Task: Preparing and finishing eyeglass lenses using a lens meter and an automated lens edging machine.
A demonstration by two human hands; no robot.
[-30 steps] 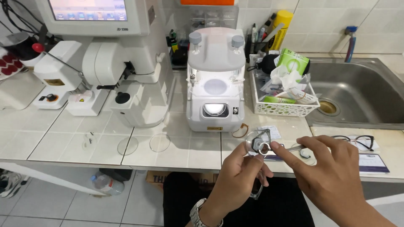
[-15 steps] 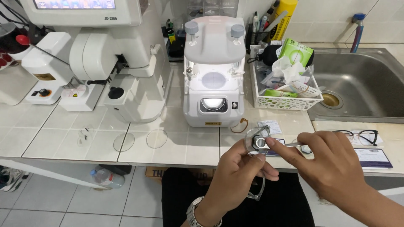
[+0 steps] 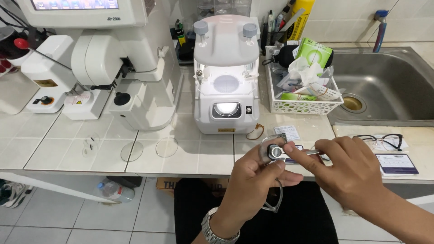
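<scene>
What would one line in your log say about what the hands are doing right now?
left hand: holds clear glasses frame | right hand: holds metal tool at frame | round lenses lie on counter

A white tabletop lens machine with a lit front window (image 3: 226,77) stands centre-counter. Left of it: two clear round lenses (image 3: 167,147). Right of it: a white plastic mesh basket (image 3: 302,106), a steel sink (image 3: 384,86), black-framed spectacles (image 3: 379,140).

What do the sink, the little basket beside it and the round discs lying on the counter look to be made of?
The sink looks like brushed stainless steel: grey with a dull sheen. The basket seems to be white moulded plastic, with an open lattice wall. The two round discs are transparent, the tile lines showing through them; whether glass or clear plastic cannot be told. The counter is glossy white tile with grout lines.
</scene>
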